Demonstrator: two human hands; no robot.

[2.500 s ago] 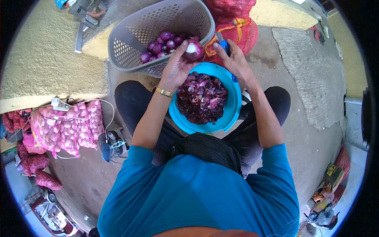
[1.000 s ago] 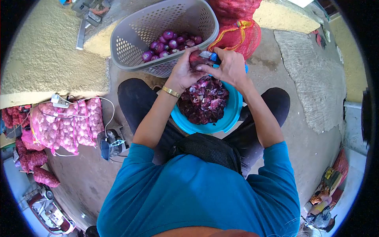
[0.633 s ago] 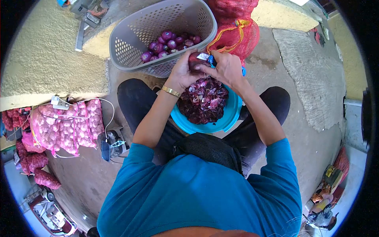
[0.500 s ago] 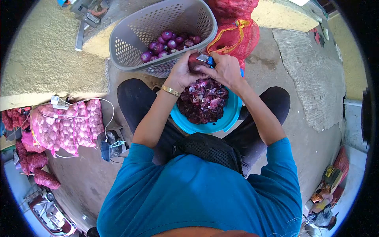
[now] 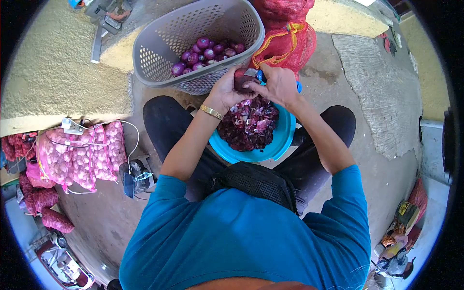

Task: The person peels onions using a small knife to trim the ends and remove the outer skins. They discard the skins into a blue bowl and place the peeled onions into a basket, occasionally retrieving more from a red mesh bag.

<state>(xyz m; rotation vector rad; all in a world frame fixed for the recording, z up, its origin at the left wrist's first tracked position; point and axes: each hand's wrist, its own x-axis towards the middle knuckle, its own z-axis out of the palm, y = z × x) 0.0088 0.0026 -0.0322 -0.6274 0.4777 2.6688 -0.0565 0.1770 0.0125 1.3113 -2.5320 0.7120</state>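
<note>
I see my left hand (image 5: 224, 91) gripping a red onion (image 5: 240, 79) above the blue bowl (image 5: 285, 133) of onion skins (image 5: 249, 123); my right hand (image 5: 278, 86) clasps a blue-handled knife (image 5: 255, 74) against it, just beside the grey basket (image 5: 159, 53).

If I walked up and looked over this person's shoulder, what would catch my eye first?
Probably the two hands meeting in the middle: the left hand grips a red onion while the right hand works a blue-handled knife against it. Right below sits a bright turquoise bowl on the lap, heaped with purple onion skins. Just beyond the hands, a tilted grey basket holds shiny peeled onions, with a red mesh sack beside it.
</note>
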